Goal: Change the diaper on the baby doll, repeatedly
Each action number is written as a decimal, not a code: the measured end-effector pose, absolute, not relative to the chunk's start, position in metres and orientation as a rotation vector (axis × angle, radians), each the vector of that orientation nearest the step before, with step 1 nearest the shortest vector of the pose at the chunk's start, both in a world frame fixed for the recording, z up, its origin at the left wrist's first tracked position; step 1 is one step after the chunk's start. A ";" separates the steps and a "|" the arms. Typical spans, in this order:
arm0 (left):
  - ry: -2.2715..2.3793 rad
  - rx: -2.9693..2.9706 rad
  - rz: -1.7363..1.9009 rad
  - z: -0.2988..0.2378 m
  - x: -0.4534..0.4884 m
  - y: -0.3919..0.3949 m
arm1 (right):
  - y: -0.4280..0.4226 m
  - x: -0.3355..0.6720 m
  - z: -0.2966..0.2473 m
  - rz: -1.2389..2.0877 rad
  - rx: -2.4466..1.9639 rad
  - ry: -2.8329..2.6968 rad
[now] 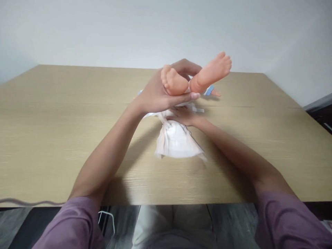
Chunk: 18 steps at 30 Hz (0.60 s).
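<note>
Holding baby doll [211,73] feet-up | left hand [158,92]: clasped around ankles [198,82] | diaper [177,140]: on table [64,138], under right hand [183,116], grip indeterminable | step: apparently diaper positioning | next: likely requires flattening diaper beneath doll

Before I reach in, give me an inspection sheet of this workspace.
Surface: wood-grain table, a thin seam across its far part.
Things in hand: a doll with both feet raised, its body mostly hidden; a white diaper on the table, its near end bunched and flaring toward the person.
Clutter: dark object beyond the table's right edge, too cut off to name.
Grips: left grip around the doll's ankles; right grip low at the diaper, fingers partly hidden, closure unclear.
Cables: grey cord along the near left edge; white cable below the table.
Surroundings: pale wall behind; dark grey floor below.
</note>
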State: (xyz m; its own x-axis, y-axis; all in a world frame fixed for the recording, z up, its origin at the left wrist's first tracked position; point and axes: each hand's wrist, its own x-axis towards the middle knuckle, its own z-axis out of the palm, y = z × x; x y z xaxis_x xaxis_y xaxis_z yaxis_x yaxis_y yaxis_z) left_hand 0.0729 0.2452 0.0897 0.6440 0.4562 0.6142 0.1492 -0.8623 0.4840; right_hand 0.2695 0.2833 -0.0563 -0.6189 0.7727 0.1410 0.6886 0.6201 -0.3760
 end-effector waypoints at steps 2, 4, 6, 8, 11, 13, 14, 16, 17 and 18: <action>0.519 2.499 1.048 0.090 0.072 0.244 | 0.301 0.271 -0.056 0.458 -1.167 -2.525; 0.534 2.500 1.036 0.088 0.071 0.243 | 0.308 0.277 -0.054 0.469 -1.200 -2.498; 0.530 2.479 1.047 0.083 0.070 0.242 | 0.299 0.288 -0.051 0.465 -1.238 -2.481; 0.521 2.449 1.058 0.075 0.069 0.240 | 0.276 0.304 -0.045 0.452 -1.232 -2.483; 0.481 2.411 1.066 0.058 0.066 0.232 | 0.225 0.326 -0.037 0.351 -1.273 -2.388; 0.414 2.411 1.054 0.047 0.064 0.225 | 0.190 0.332 -0.034 0.229 -1.319 -2.223; 0.379 2.420 1.049 0.041 0.063 0.221 | 0.175 0.330 -0.033 0.169 -1.320 -2.139; 0.298 2.459 1.037 0.032 0.062 0.214 | 0.149 0.322 -0.028 0.072 -1.278 -2.006; 0.267 2.481 1.029 0.028 0.061 0.212 | 0.139 0.317 -0.025 0.041 -1.249 -1.972; 0.245 2.502 1.013 0.024 0.059 0.209 | 0.132 0.312 -0.022 0.025 -1.224 -1.968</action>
